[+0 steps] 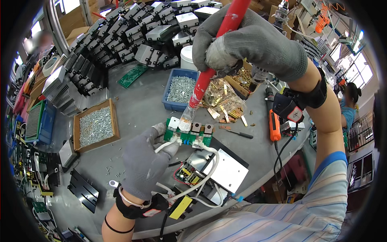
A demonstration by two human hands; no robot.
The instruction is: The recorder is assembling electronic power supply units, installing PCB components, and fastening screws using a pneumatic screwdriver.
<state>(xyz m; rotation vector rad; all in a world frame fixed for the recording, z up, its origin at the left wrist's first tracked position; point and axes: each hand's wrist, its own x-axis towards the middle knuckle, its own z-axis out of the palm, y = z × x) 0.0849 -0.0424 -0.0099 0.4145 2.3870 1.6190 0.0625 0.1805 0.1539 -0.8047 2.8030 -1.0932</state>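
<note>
In my gloved right hand (pixel 229 48) is a red stick (pixel 203 86) with a pale, white-smeared tip. My fingers are closed round it, and the tip touches one of the square components on a small green circuit board (pixel 190 139). White paste covers the component at the left, while two darker ones to the right look bare. My gloved left hand (pixel 147 157) grips the board's left end, its thumb and fingers beside a white cable (pixel 214 161) joined to the board. Just below lies an open metal housing (pixel 229 171) with a small board and wires inside.
A blue bin of screws (pixel 173 105), a cardboard tray of screws (pixel 96 145) and a bag of brass-coloured parts (pixel 223 97) stand behind the board. Stacked metal heat sinks (pixel 133 36) fill the back. An orange electric screwdriver (pixel 274 125) lies at the right, with a black-handled tool (pixel 244 134) nearby.
</note>
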